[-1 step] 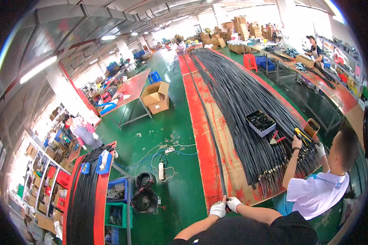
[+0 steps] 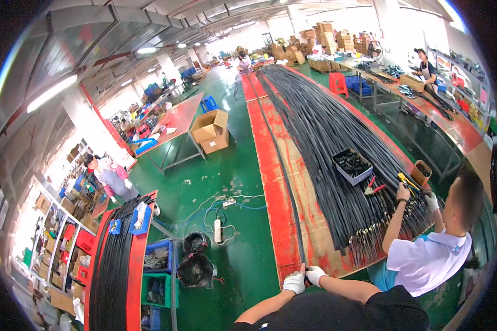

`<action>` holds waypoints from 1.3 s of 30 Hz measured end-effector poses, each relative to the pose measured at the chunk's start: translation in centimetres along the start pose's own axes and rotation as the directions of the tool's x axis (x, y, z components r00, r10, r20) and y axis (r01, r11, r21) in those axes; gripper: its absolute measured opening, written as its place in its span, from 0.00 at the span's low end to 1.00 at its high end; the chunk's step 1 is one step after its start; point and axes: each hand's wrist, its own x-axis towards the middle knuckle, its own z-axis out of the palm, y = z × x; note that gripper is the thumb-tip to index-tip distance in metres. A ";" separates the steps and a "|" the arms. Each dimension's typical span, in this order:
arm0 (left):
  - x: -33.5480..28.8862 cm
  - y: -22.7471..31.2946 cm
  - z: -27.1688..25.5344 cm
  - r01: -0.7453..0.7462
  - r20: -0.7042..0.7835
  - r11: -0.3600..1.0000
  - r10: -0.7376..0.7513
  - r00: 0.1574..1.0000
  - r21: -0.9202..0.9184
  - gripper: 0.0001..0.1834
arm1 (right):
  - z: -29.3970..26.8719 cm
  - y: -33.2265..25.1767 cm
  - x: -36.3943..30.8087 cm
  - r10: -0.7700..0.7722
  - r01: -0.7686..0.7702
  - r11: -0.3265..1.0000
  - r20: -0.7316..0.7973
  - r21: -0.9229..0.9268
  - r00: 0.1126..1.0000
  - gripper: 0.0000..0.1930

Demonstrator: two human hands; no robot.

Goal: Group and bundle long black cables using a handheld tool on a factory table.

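Note:
A single long black cable [image 2: 289,190] runs down the left strip of the red-topped table [image 2: 266,215] to its near edge. My left hand [image 2: 294,282], in a white glove, pinches this cable close to its near end, thumb uppermost. Right beside it, my right hand [image 2: 315,275], also gloved in white, is closed at the same cable end. The very tip and some of my fingers are hidden between the two gloves.
A thick spread of black cables [image 2: 320,132] covers the table's right side, bearing a parts tray [image 2: 352,166] and red-handled pliers [image 2: 376,189]. At right, a co-worker [image 2: 431,254] handles yellow-handled pliers [image 2: 407,181]. Black bins [image 2: 196,270] and a power strip [image 2: 218,230] lie left.
The co-worker at right has shifted the nearer hand slightly, and the person at left has moved their hands a little. My own hands look unmoved.

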 end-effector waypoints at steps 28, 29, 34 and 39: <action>-0.3 -0.6 0.0 0.043 0.009 0.999 -0.042 0.999 -0.005 0.46 | 0.2 -1.3 -1.1 0.034 -0.033 0.999 0.033 -0.029 0.999 0.19; -0.7 -0.8 -0.1 0.058 0.018 0.998 -0.058 0.998 -0.017 0.46 | 0.7 -1.5 -1.3 0.038 -0.038 0.999 0.038 -0.015 0.999 0.19; -0.3 0.6 -1.3 0.040 0.021 0.999 -0.040 0.999 -0.023 0.47 | -0.2 0.8 0.5 -0.015 0.016 0.998 0.014 -0.059 1.000 0.18; -0.9 0.0 -1.5 0.042 0.024 0.998 -0.041 0.999 -0.050 0.48 | 0.5 0.4 0.5 0.019 -0.019 1.000 0.039 -0.021 0.999 0.17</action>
